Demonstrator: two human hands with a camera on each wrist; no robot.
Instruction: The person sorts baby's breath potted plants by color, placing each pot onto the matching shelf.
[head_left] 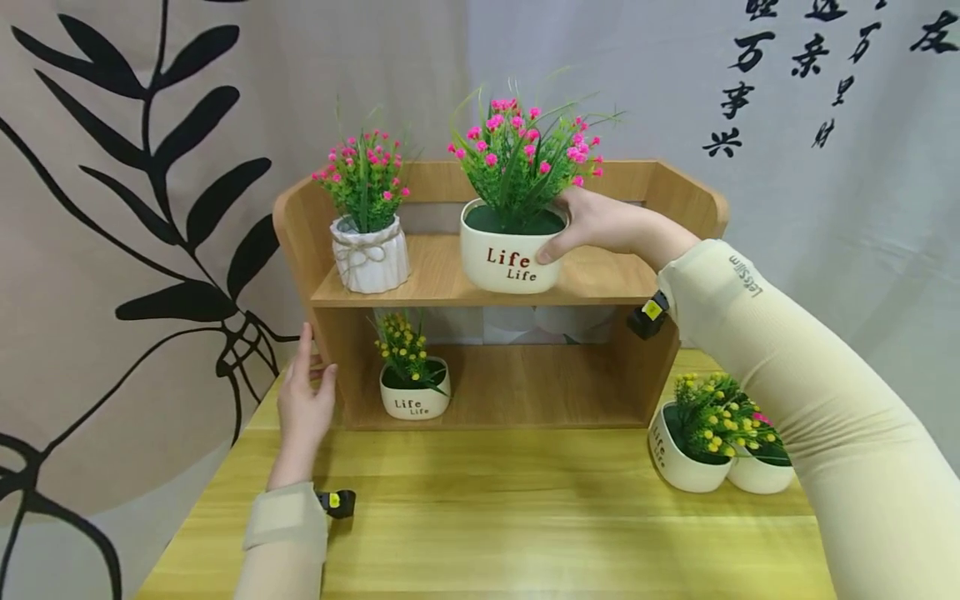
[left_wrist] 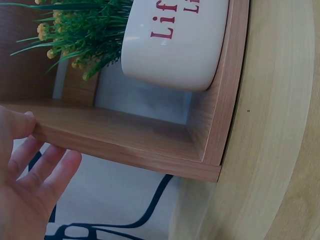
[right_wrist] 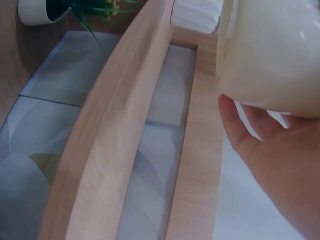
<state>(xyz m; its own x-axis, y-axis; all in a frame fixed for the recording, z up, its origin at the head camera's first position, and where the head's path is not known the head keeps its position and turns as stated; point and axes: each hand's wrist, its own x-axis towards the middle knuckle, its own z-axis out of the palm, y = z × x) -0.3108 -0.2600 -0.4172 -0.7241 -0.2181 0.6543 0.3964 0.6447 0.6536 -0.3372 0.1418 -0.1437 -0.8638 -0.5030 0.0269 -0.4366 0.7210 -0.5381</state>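
Two hands are at a wooden shelf (head_left: 495,283) that stands on a yellow wood-grain table (head_left: 487,517). The left hand (head_left: 303,400), nearer, is spread with straight, relaxed fingers and lies flat against the shelf's left side panel, near the table's left edge; the left wrist view shows its fingertips (left_wrist: 50,160) touching the panel's edge and gripping nothing. The right hand (head_left: 600,223) reaches farther in and grips the right side of a white pot (head_left: 510,254), thumb on the front wall, fingers curled behind the rim; the right wrist view shows the palm (right_wrist: 280,160) against the pot's glossy wall. This pot sits on the upper board, about mid-width, and carries red "Life" lettering and pink flowers (head_left: 525,146) among thin green leaves. Beside it, toward the board's left end, stands a ribbed white pot (head_left: 370,257) tied with twine, also with pink flowers. On the lower board, toward the left, sits a small pot (head_left: 415,398) with yellow flowers. On the table, just right of the shelf, two more round white pots (head_left: 686,458) stand touching, the front one with yellow flowers. Both arms wear beige sleeves (head_left: 787,392). Behind hangs pale cloth, printed with black leaves (head_left: 150,208) at left and black characters (head_left: 750,75) at right.
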